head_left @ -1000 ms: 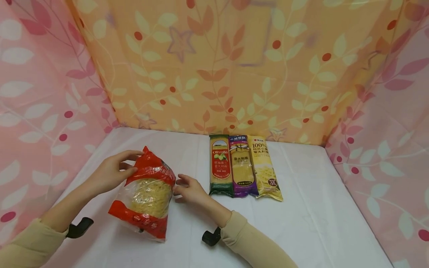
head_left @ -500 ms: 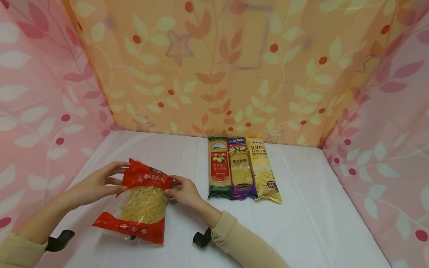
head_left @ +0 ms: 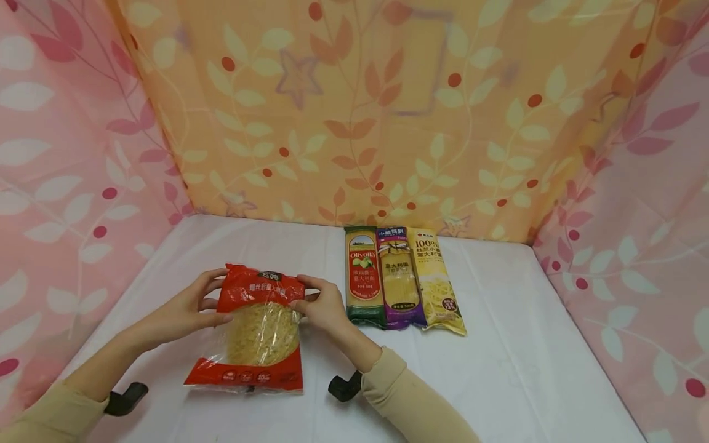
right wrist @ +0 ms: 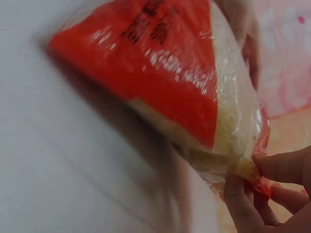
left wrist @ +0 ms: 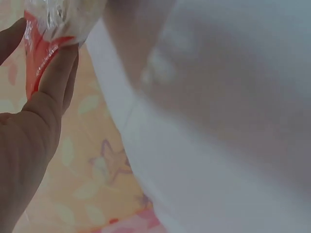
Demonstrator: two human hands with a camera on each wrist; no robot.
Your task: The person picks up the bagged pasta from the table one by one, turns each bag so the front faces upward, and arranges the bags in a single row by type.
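A red and clear plastic bag of pasta (head_left: pixel 263 332) is in front of me at left of centre in the head view, its printed face turned up to me and its top tilted away. My left hand (head_left: pixel 191 307) holds its left edge, thumb in front and fingers behind. On the other side, my right hand (head_left: pixel 327 307) pinches the upper right edge. In the right wrist view the thumb and fingers (right wrist: pixel 238 204) nip the crinkled wrap of the bag (right wrist: pixel 160 73). The left wrist view shows the left fingers (left wrist: pixel 56 77) against the bag's red part (left wrist: pixel 36 53).
Three long pasta packs lie side by side toward the back of the white table (head_left: pixel 515 344): a green and red one (head_left: pixel 364 277), a purple one (head_left: pixel 400 277) and a yellow one (head_left: pixel 439 280). Patterned cloth walls (head_left: pixel 354 123) stand behind and at both sides.
The right hand has come from beside the bag to a pinch on its edge. The bag, tilted at first, has turned straighter and shifted a little right since half a second ago.
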